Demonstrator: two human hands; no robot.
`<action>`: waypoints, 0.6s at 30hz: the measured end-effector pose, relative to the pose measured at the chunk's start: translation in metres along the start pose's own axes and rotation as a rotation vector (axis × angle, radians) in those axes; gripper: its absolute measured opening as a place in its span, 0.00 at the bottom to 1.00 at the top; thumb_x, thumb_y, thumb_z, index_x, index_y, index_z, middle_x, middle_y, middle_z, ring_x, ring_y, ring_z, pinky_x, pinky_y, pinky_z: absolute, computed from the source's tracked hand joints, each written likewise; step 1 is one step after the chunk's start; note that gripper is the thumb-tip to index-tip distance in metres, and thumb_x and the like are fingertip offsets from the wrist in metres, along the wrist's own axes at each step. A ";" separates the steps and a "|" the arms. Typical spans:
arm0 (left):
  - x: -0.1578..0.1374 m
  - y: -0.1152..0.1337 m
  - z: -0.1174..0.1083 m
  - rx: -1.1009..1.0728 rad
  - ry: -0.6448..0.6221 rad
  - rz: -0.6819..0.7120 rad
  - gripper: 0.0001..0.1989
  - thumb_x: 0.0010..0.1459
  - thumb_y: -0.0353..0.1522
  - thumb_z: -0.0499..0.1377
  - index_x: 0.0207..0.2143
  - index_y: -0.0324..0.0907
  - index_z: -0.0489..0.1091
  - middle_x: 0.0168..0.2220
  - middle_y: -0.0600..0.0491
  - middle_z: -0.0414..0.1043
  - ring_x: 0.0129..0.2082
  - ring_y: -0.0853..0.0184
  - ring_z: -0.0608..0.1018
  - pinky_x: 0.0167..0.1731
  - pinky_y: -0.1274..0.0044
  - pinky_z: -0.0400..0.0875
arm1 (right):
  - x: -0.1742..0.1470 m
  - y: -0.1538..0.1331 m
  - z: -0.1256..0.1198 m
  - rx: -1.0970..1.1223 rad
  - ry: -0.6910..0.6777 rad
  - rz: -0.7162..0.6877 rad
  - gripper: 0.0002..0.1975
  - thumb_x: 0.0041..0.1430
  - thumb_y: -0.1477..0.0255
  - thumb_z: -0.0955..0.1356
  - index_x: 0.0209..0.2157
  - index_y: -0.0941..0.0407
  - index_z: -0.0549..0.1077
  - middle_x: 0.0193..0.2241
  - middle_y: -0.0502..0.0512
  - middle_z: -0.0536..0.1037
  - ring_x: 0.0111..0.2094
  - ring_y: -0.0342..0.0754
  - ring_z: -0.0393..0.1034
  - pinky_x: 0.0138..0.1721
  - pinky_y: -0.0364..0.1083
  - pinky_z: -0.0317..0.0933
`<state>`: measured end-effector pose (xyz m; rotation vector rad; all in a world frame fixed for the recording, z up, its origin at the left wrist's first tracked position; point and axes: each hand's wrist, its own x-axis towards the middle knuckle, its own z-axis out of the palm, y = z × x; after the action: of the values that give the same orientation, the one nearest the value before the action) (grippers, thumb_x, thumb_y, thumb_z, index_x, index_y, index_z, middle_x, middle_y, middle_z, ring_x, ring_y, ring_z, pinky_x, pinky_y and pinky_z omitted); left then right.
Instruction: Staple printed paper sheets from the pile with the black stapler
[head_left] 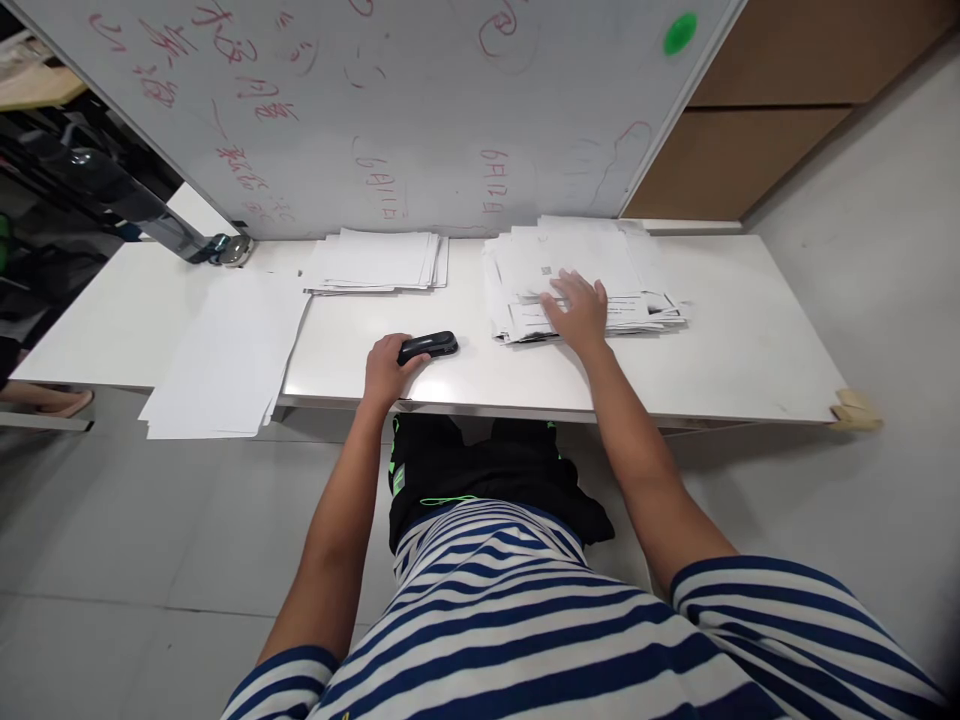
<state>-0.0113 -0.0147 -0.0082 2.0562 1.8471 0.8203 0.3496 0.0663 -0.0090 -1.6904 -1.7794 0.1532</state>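
One left hand [385, 372]: we see it a little left of the frame's centre, with thumb and fingers closed around one end of a black stapler.
Black stapler [439, 344]: we find it at the middle of the frame, near the front edge of the white table [735, 350].
Right hand [579, 312]: we see it right of centre, palm down, its fingers spread apart, resting on the thick paper pile.
Thick paper pile [585, 250]: we find it in the upper right part; its sheets are uneven, and one upper sheet has a small square code.
Smaller paper stack [375, 260]: we notice it above and left of the stapler, below the whiteboard [435, 90].
Loose white sheets [221, 350]: we see them at the left of the frame, partly over the table's front edge.
Upper frame: we see red handwriting on the whiteboard, a green disc [680, 34] near its right edge, and brown boxes [757, 150] at the upper right.
Table corner: we notice beige tape [856, 410] at right.
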 end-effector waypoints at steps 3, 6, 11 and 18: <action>0.000 -0.001 0.000 -0.008 0.006 0.011 0.18 0.59 0.43 0.64 0.47 0.43 0.72 0.48 0.44 0.75 0.50 0.52 0.75 0.50 0.62 0.70 | -0.001 0.001 0.001 -0.002 0.009 -0.009 0.19 0.67 0.58 0.63 0.52 0.52 0.75 0.63 0.58 0.72 0.68 0.54 0.59 0.70 0.66 0.41; 0.000 -0.001 0.000 -0.016 0.011 0.008 0.18 0.59 0.43 0.63 0.47 0.43 0.72 0.48 0.44 0.75 0.49 0.53 0.75 0.50 0.62 0.70 | -0.001 0.002 0.001 -0.017 0.015 -0.010 0.19 0.66 0.58 0.64 0.52 0.52 0.74 0.63 0.58 0.72 0.68 0.54 0.60 0.70 0.65 0.41; 0.000 0.001 -0.001 -0.025 0.001 -0.021 0.19 0.58 0.44 0.63 0.48 0.44 0.71 0.48 0.44 0.75 0.49 0.52 0.75 0.49 0.62 0.70 | 0.000 0.004 0.002 -0.042 -0.003 -0.022 0.20 0.67 0.58 0.63 0.53 0.52 0.74 0.63 0.57 0.71 0.68 0.55 0.59 0.70 0.66 0.41; 0.001 0.000 0.001 -0.007 0.001 -0.039 0.19 0.58 0.44 0.63 0.48 0.44 0.71 0.48 0.44 0.75 0.50 0.52 0.75 0.50 0.62 0.70 | -0.007 0.001 0.009 -0.179 0.044 -0.075 0.20 0.71 0.63 0.57 0.54 0.55 0.73 0.62 0.61 0.72 0.66 0.55 0.61 0.69 0.66 0.43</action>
<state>-0.0114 -0.0140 -0.0088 2.0095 1.8757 0.8173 0.3454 0.0633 -0.0186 -1.7325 -1.8677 -0.0781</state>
